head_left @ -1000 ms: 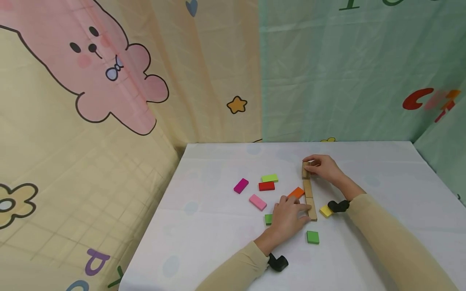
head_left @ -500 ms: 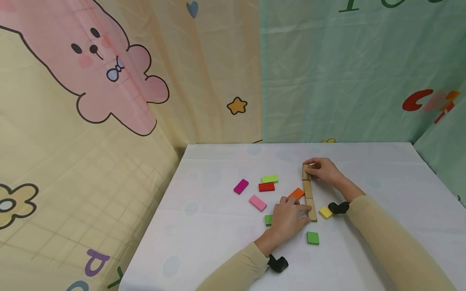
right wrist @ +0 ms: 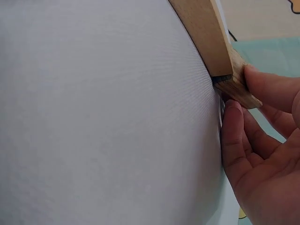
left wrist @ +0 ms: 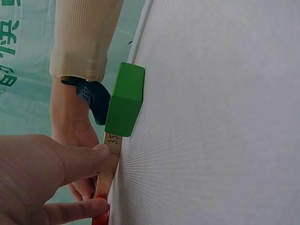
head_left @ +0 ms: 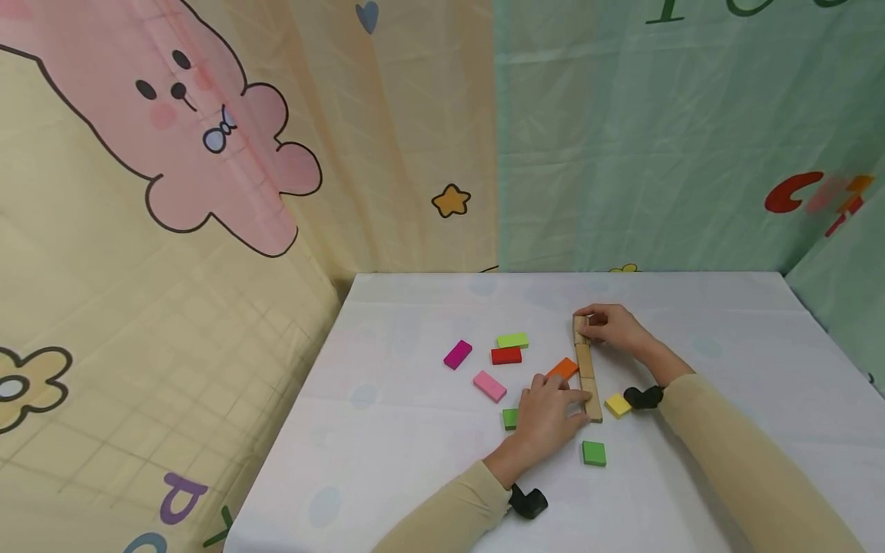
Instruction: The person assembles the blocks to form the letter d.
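Observation:
Wooden blocks stand end to end in a row on the table. My right hand (head_left: pixel 615 326) pinches the far wooden block (head_left: pixel 579 330) between thumb and fingers; in the right wrist view this end piece (right wrist: pixel 239 86) sits at an angle to the neighbouring wooden block (right wrist: pixel 206 35). My left hand (head_left: pixel 546 418) touches the left side of the near wooden block (head_left: pixel 591 404) with its straight index finger and thumb. The left wrist view shows the number 35 on a piece of wood (left wrist: pixel 111 139) beside the thumb. An orange block (head_left: pixel 563 368) lies beside the row, partly hidden by my left hand.
On the white table (head_left: pixel 387 461) lie a magenta block (head_left: pixel 458 354), a pink block (head_left: pixel 489 385), a red block (head_left: pixel 506 355), a lime block (head_left: pixel 512 339) and two green blocks, one at the front (head_left: pixel 594 453). A yellow block (head_left: pixel 618 405) lies by the right wrist.
My right hand has come slightly nearer with the far wooden block, and the row looks a little shorter. The left hand has stayed in place against the near block.

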Tool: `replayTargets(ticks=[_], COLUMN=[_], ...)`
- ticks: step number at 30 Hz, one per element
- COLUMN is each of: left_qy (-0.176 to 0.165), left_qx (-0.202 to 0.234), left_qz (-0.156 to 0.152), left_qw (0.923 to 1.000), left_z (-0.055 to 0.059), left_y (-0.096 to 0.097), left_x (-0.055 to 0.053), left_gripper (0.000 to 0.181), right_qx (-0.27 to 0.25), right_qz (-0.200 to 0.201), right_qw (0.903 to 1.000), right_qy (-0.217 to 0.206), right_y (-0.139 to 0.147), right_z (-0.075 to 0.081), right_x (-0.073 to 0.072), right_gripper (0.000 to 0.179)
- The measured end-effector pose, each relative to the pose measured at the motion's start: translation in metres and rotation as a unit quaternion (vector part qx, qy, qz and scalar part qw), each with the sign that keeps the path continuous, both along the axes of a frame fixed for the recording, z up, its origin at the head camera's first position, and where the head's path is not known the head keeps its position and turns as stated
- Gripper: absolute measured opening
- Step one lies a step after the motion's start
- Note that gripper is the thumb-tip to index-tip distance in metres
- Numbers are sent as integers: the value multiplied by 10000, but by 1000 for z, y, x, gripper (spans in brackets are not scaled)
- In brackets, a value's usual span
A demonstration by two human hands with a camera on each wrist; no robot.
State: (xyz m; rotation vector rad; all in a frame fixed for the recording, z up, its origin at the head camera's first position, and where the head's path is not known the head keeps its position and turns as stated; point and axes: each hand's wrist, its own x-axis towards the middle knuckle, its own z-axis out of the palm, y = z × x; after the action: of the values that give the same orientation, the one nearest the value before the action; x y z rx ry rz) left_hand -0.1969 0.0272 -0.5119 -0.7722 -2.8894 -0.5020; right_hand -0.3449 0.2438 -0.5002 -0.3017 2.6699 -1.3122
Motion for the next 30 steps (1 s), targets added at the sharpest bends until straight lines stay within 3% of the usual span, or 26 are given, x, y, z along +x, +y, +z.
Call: replayTargets(ticks=[11,21,30], left_qy=[30,-71,-93], left_qx=[-28,49,34], left_qz=[40,86,40], left_qw=[10000,9999,9999], left_z=[1,3,3], left_y=[1,2,1], left_x=[2,5,5], left_gripper=[37,36,36], right_qx=[215,505,408], right_qz=[375,892,923], right_qw=[9991,9946,9948], right_qy=[52,169,150], right_y=[4,2,4], right_z=[-4,-1,1], right_x=[-1,-2,2], right_gripper=[55,57,53])
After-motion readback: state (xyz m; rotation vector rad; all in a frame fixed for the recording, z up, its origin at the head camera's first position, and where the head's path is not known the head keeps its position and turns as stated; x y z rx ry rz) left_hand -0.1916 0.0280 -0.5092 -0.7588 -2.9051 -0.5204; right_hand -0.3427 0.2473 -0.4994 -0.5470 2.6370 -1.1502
